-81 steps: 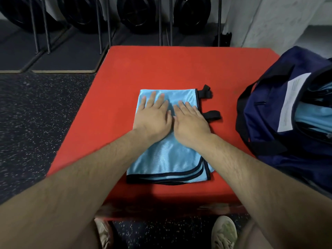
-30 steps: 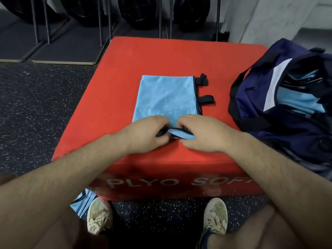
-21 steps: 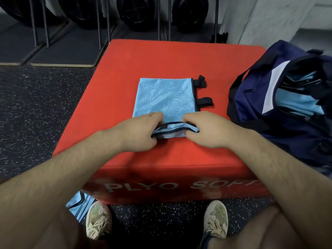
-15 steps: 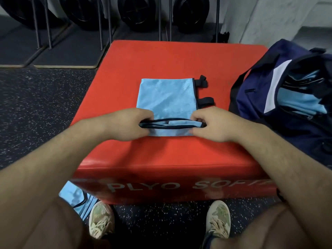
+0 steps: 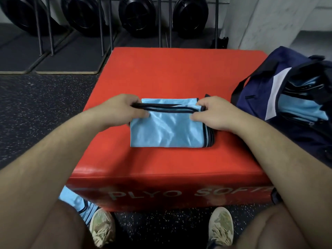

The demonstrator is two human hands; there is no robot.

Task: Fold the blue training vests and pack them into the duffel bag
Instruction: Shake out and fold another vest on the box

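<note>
left hand [image 5: 122, 110], right hand [image 5: 213, 115]: pinch grips

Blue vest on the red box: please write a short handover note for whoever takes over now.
Left hand pinches the vest's black-trimmed edge at its left end; right hand pinches the right end.
The vest lies on the red box, its trimmed edge held just short of the far edge.
Duffel bag stands open at the box's right, folded blue vests inside.
Done: this vest nearly folded over.
Left: lay the edge down, pack the vest, then probably fold the blue fabric on the floor.
</note>
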